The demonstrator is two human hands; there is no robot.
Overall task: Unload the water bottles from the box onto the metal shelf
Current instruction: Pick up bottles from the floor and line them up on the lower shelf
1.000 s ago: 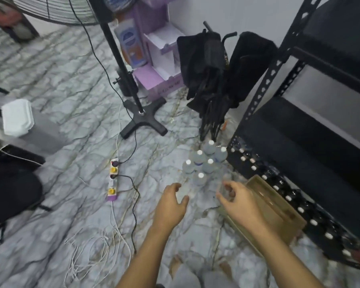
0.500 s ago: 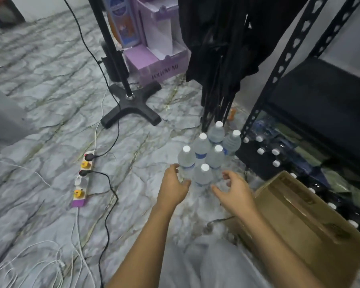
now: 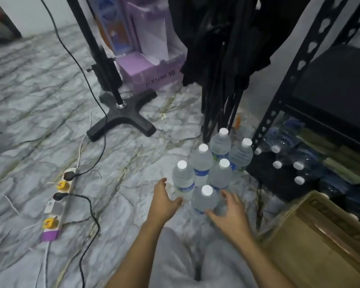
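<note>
Several clear water bottles with white caps stand in a cluster (image 3: 213,163) on the marble floor. The nearest bottle (image 3: 204,199) stands between my hands. My left hand (image 3: 164,201) is open just left of it, close to another bottle (image 3: 183,179). My right hand (image 3: 229,213) is open with fingers spread, touching the nearest bottle's right side. The cardboard box (image 3: 320,242) sits at the lower right, its inside looking empty. The black metal shelf (image 3: 299,65) stands at the right; more bottles (image 3: 287,161) lie on its bottom level.
A fan stand's black cross base (image 3: 121,119) and a power strip (image 3: 56,204) with cables lie to the left. Black folded gear (image 3: 222,69) hangs just behind the bottles. A purple box (image 3: 152,73) stands behind that. My knees (image 3: 195,265) are at the bottom.
The view has moved closer and lower toward the bottles. Both hands have reached forward from above the floor to either side of the nearest bottle.
</note>
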